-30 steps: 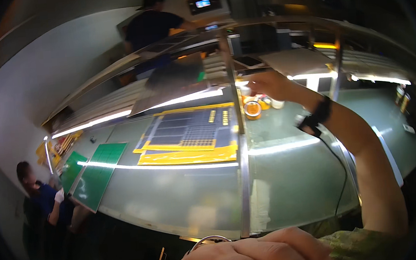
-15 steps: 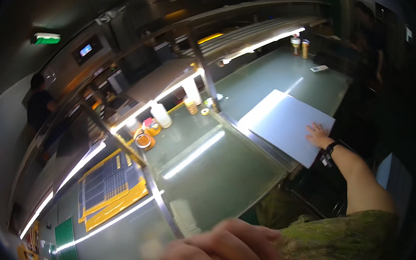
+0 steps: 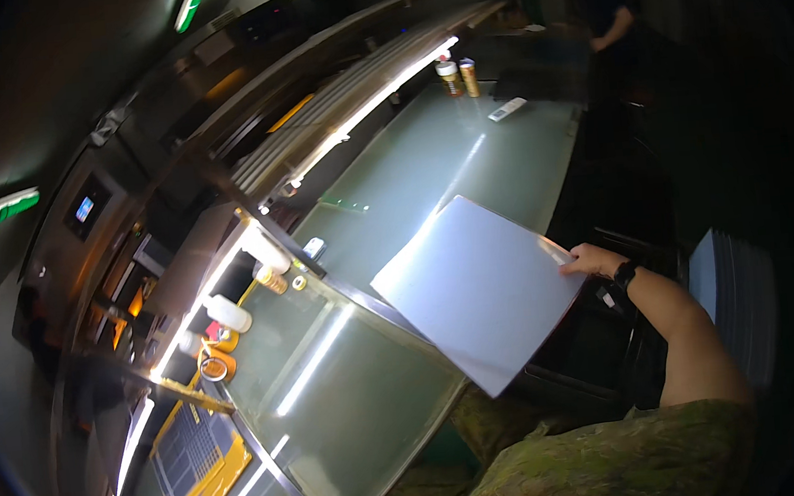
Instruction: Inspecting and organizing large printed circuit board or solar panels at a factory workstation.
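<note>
My right hand (image 3: pixel 591 259) grips the right edge of a large white flat panel (image 3: pixel 476 288), which lies tilted over the front edge of the pale green workbench (image 3: pixel 372 392). A dark band sits on that wrist. My left hand is out of sight. My camouflage-patterned clothing fills the lower middle of the view.
White bottles and tape rolls (image 3: pixel 233 319) stand by a metal upright post. A yellow-framed grid board (image 3: pixel 203 459) lies far left. Two cans (image 3: pixel 457 74) and a small white device (image 3: pixel 506 109) sit at the far end. Another person (image 3: pixel 603 13) stands beyond. A stack of white sheets (image 3: pixel 732 304) is at right.
My head has turned right, shifting the bench and grid board leftward. My right hand now holds the white panel's edge. My left hand has dropped out of the lower edge of view.
</note>
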Motion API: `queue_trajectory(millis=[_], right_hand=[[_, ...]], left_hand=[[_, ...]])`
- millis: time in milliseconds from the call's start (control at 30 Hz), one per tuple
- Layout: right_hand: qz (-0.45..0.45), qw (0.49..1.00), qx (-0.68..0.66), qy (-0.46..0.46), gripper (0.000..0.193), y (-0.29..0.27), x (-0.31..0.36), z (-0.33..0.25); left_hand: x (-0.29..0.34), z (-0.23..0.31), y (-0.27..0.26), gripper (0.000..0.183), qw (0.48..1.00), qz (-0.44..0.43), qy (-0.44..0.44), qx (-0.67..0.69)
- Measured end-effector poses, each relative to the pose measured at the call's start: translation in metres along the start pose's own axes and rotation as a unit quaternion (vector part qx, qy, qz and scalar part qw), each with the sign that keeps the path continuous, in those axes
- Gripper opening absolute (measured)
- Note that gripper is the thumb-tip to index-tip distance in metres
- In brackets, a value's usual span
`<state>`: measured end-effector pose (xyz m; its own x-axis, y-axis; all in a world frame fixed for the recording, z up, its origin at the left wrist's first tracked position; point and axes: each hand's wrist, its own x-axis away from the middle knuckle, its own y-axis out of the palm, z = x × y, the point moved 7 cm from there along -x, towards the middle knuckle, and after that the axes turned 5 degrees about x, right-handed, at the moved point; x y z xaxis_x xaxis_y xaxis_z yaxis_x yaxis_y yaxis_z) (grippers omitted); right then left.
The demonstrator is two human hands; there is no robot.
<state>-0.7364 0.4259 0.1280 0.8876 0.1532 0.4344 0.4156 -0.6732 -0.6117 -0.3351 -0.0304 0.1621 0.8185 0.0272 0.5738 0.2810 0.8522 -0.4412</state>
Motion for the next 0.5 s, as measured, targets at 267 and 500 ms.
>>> queue_trajectory(millis=[267,500], right_hand=[[-0.236,0.853,-0.465,0.007,0.036,0.1,0.042,-0.022],[-0.083,0.825,-0.553,-0.083,0.027,0.093,0.049,-0.061]], left_hand=[[-0.006,-0.02,0.021,0.026,0.995,-0.077,-0.02,-0.06],[0.006,-0.043,0.035,0.026,0.981,-0.158,-0.035,-0.112]])
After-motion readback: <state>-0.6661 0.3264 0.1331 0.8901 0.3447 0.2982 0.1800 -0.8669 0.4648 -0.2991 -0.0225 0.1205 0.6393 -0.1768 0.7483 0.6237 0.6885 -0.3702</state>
